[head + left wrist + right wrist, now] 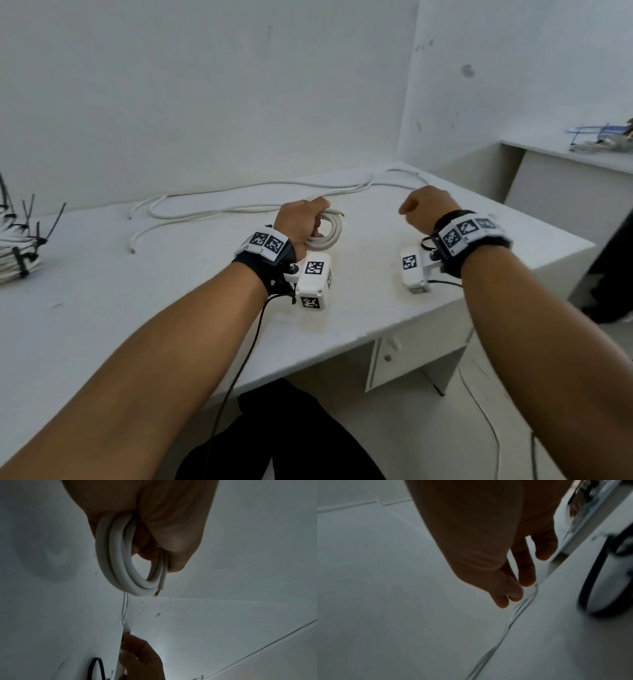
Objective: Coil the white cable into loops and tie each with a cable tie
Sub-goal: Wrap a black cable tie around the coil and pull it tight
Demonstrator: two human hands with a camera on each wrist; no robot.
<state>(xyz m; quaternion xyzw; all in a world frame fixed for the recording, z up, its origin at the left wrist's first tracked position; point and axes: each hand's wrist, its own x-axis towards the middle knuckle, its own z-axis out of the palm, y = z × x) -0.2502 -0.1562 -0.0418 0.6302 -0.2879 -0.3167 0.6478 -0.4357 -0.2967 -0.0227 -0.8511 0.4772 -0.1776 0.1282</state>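
My left hand (301, 219) grips a small coil of white cable (327, 233) just above the table (171, 308). In the left wrist view the coil (118, 563) shows a few loops hanging from the curled fingers (163, 527), with a bare cut end at the bottom. The rest of the cable (239, 192) trails across the table toward the back right corner. There my right hand (424, 209) hovers; in the right wrist view its fingers (523, 568) point down, fairly straight, beside the cable (513, 619) without closing round it.
A pile of coils tied with black cable ties (13, 246) lies at the table's left edge. Loose cable ends (132, 250) lie at the left middle. A second desk (565, 154) with clutter stands at the right, and a person's dark legs (613, 260) beside it.
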